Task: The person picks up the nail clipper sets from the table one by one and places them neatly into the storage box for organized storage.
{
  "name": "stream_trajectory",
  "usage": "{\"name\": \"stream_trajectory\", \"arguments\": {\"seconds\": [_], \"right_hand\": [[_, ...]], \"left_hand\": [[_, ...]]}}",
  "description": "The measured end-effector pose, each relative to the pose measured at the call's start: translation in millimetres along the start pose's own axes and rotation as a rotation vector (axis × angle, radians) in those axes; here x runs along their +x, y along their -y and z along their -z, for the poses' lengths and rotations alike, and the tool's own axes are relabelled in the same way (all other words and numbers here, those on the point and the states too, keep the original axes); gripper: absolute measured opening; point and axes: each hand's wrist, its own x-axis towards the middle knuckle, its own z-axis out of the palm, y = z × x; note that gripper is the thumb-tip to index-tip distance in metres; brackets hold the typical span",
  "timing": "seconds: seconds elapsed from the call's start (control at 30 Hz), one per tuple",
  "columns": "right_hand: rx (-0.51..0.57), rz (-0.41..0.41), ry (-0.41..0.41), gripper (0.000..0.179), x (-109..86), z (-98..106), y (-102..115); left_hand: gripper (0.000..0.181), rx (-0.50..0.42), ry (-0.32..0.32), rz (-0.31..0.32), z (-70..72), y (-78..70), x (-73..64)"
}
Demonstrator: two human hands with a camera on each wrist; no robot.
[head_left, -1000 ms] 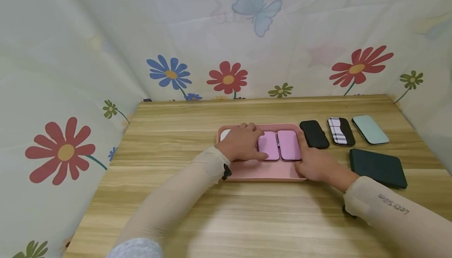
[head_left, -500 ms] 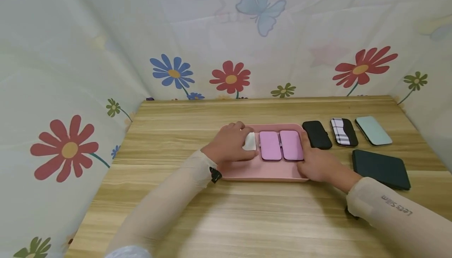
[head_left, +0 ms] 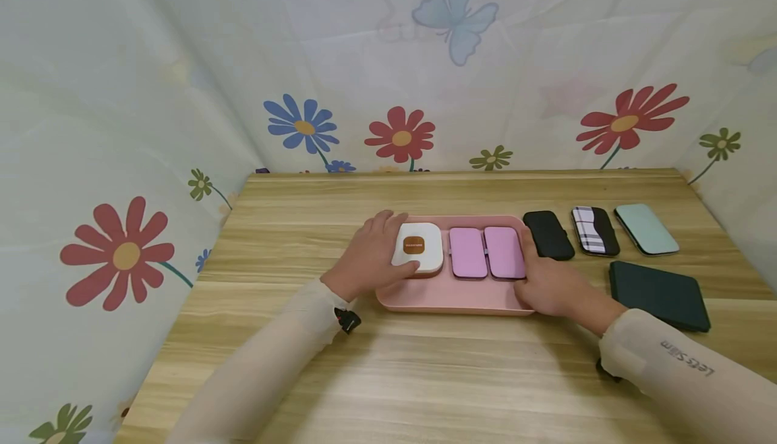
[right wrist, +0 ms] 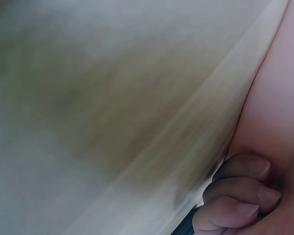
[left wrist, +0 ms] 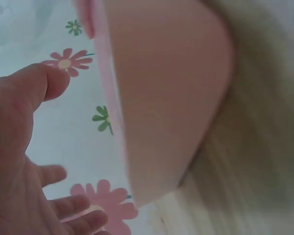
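A pink tray holds a white rounded-square case with a brown label at its left. Two slim pink cases lie side by side at its right. My left hand is over the tray's left end, its thumb overlapping the white case's near left corner in the head view. In the left wrist view its fingers are spread beside the tray's outer wall. My right hand holds the tray's right end, thumb on the near side. The right wrist view shows its curled fingers against the pink wall.
Right of the tray stand a black case, a plaid-and-black case and a mint green case. A larger dark green flat case lies nearer, beside my right forearm. A flower-print curtain hangs behind the wooden table.
My left hand has moved left, away from the pink cases, uncovering the white case. My right hand stays at the tray's right end. The camera view has shifted slightly.
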Motion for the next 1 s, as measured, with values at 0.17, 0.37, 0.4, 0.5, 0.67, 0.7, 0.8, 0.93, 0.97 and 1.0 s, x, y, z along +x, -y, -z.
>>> {"name": "stream_trajectory", "arguments": {"seconds": [0.17,0.37,0.4,0.5,0.67,0.7,0.8,0.93,0.97,1.0], "right_hand": [[0.001,0.008,-0.010,0.103,-0.5,1,1],[0.001,0.004,-0.014,0.103,-0.9,0,0],[0.003,0.005,-0.015,0.103,-0.8,0,0],[0.004,0.013,-0.016,0.103,-0.3,0,0],[0.011,0.020,-0.019,0.104,-0.7,-1,0],[0.012,0.020,-0.021,0.104,-0.9,-1,0],[0.016,0.019,-0.029,0.104,-1.1,-1,-1],[0.006,0.023,-0.028,0.104,-0.5,-1,-1],[0.004,0.024,-0.025,0.104,-0.3,-1,-1],[0.002,0.027,-0.024,0.104,-0.5,0,-1]], "left_hand": [[0.096,-0.090,-0.048,0.040,-9.2,8.2,-13.4],[0.093,-0.126,-0.086,0.027,-20.6,13.1,-21.2],[0.094,-0.115,-0.075,0.028,-22.2,13.4,-22.2],[0.093,-0.050,-0.010,0.044,-26.8,14.4,-24.9],[0.093,-0.028,0.060,0.062,-31.9,14.4,-27.8],[0.094,-0.042,0.061,0.065,-32.6,14.2,-27.6],[0.095,-0.084,0.086,0.098,-33.4,13.2,-27.0],[0.092,-0.110,0.135,0.118,-33.0,12.9,-26.6],[0.090,-0.113,0.147,0.117,-32.0,12.5,-26.6],[0.089,-0.112,0.152,0.110,-31.2,12.1,-26.5]]}}
